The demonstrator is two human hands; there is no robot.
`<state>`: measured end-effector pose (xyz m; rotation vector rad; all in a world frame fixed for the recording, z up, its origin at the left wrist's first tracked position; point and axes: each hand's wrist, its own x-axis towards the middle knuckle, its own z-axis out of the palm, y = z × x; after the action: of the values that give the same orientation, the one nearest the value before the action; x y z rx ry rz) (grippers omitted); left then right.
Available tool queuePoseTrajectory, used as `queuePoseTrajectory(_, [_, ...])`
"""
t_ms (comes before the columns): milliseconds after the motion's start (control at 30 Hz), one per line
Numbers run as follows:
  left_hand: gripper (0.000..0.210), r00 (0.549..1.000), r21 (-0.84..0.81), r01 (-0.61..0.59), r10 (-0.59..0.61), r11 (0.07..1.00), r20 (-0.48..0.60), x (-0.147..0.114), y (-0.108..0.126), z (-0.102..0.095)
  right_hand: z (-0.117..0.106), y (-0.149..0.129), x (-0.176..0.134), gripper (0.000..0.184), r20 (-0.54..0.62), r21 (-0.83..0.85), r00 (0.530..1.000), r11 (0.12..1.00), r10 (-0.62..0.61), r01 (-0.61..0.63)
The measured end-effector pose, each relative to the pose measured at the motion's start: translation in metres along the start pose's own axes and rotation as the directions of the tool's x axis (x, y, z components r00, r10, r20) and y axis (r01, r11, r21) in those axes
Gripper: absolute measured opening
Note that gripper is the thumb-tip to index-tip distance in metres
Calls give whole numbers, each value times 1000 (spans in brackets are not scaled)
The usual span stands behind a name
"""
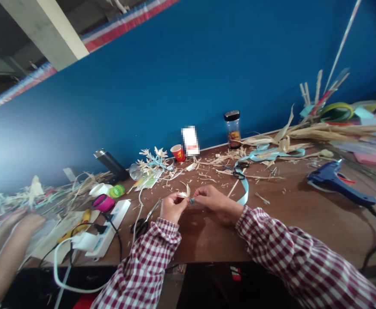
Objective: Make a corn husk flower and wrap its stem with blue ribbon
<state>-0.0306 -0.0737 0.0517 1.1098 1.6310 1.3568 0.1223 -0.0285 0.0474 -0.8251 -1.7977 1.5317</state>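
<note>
Blue wall panelling (188, 81) rises behind a brown bench (207, 240) strewn with pale scraps (191, 166). From my distant seat I look through the head camera at both hands meeting over the near middle of it. My left grip (171, 208) is pinched on a pale husk piece (184, 195), one thin blade of it pointing upward. My right grip (214, 199) comes in from the other side, fingertips apparently closed on a small teal bit (192, 200) right beside the husk; whether the two touch, I cannot tell at this size.

I would expect the husk to weigh almost nothing, dry and papery, likely to split or crease under a hard squeeze. Its gathered lower end looks the safer hold, leaving the thin blade free. The teal bit I judge light and soft, perhaps a little slick, best kept at its edge between two fingertips.

Light-blue ribbon (244, 191) trails down just beyond my right wrist, open scissors (145, 221) lie beside my left forearm, and a blue glue gun (339, 180) rests well off to the right.
</note>
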Motion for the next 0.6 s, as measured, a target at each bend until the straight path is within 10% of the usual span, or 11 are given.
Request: queuePoseTrajectory(600, [17, 999, -15, -13, 14, 1000, 32, -3, 0, 0, 1, -6, -2, 11, -19, -14, 1000, 1000, 9, -9])
